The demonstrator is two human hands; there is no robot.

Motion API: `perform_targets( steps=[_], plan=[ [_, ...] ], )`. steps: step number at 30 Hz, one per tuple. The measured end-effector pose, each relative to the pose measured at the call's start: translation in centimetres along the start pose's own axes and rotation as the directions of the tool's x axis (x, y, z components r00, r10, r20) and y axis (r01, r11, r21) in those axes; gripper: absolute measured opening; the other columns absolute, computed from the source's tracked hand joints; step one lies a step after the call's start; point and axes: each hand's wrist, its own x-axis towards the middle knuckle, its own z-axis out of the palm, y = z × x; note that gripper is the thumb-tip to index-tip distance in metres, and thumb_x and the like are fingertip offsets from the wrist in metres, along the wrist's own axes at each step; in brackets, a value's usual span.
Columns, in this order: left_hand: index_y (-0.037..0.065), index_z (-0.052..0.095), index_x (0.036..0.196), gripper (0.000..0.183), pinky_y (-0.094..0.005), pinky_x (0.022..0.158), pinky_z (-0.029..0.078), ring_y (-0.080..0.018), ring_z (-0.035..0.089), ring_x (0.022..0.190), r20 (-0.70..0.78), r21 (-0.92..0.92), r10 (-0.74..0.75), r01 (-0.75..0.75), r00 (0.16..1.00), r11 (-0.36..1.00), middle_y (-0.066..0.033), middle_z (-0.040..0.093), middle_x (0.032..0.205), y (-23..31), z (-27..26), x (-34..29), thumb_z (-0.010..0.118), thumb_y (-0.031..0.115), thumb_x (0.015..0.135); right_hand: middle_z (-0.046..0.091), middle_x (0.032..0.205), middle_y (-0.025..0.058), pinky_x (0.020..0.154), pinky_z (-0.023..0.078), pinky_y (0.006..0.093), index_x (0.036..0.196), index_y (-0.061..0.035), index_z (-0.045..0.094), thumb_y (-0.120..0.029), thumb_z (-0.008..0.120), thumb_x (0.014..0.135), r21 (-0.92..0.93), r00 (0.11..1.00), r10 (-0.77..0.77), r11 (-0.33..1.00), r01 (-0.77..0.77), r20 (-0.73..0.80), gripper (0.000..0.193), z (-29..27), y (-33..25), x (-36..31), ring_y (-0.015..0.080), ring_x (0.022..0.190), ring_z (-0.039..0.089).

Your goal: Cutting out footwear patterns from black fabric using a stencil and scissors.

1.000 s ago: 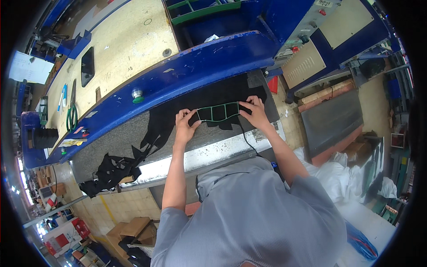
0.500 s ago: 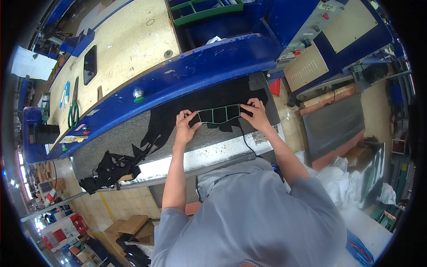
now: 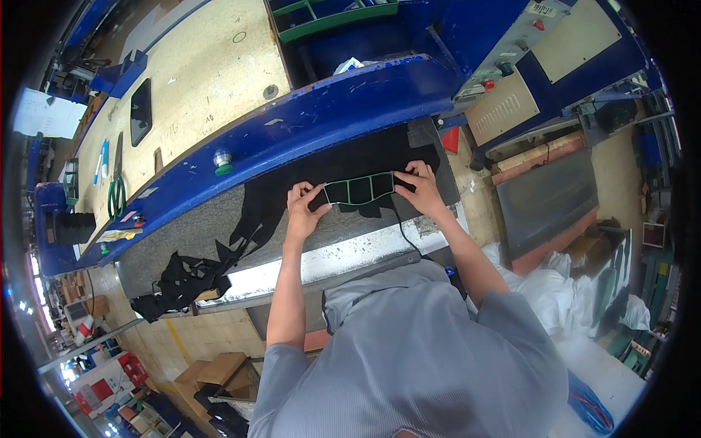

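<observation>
One grey shirt fills the lower middle, nearest the camera, bare forearms reaching away from it. Thin black strand just past the shirt, upper end near the right hand. Pale speckled strip along the near edge of the grey surface. Tangled black scraps at far left of it. Green frame, three sections, on black fabric that covers much of the surface. Left hand pinches the frame's left end, thumb below, fingers above; right hand pinches the right end the same way. Exact fingertip contact too small to tell. Beyond: scuffed blue beam with a green-based knob. Then pale board carrying green-handled scissors, pens beside them, dark phone. Farther, right of the board: green divided tray.
</observation>
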Motion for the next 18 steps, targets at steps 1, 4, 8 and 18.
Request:
perform_targets(
  steps=[1,4,8,18],
  plan=[
    [0.012,0.072,0.122,0.056,-0.0357,0.093,0.043,-0.0258,0.047,0.104,-0.003,-0.003,0.005,-0.005,1.0,1.0,-0.0076,0.052,0.113,0.1,0.0,0.0,0.087,0.012,0.068,0.051,0.11,0.0041,0.088,0.041,0.0371,0.114,-0.0153,0.075,-0.019,0.081,0.078,0.001,1.0,-0.004,1.0,0.004,0.001,0.037,-0.1,0.0,0.0,0.0233,0.097,0.05],
    [0.013,0.072,0.122,0.057,-0.0356,0.093,0.043,-0.0257,0.047,0.104,0.007,0.01,-0.017,0.017,1.0,1.0,-0.0074,0.051,0.113,0.1,0.0,0.0,0.087,0.012,0.068,0.051,0.11,0.0044,0.088,0.041,0.0372,0.115,-0.0147,0.075,-0.018,0.081,0.078,0.011,1.0,0.0,1.0,0.0,0.008,0.037,-0.2,-0.2,0.1,0.0235,0.096,0.05],
    [0.019,0.073,0.121,0.059,-0.037,0.093,0.041,-0.0244,0.047,0.101,0.001,-0.002,-0.03,0.03,1.0,1.0,-0.0045,0.051,0.113,0.1,0.1,0.0,0.088,0.014,0.064,0.052,0.11,0.0051,0.089,0.042,0.0379,0.116,-0.0137,0.074,-0.015,0.08,0.079,0.033,0.999,0.024,0.999,-0.025,0.023,0.037,-0.4,-0.4,0.2,0.0242,0.096,0.05],
    [0.02,0.072,0.123,0.062,-0.0382,0.091,0.042,-0.0246,0.047,0.1,-0.001,0.027,-0.001,0.001,1.0,1.0,-0.0048,0.05,0.114,-0.2,-0.3,0.7,0.088,0.014,0.064,0.052,0.111,0.0065,0.091,0.041,0.038,0.118,-0.0111,0.073,-0.012,0.078,0.079,0.022,0.999,0.038,0.999,-0.039,0.035,0.04,-1.0,-1.3,1.2,0.0252,0.098,0.049]
  ],
)
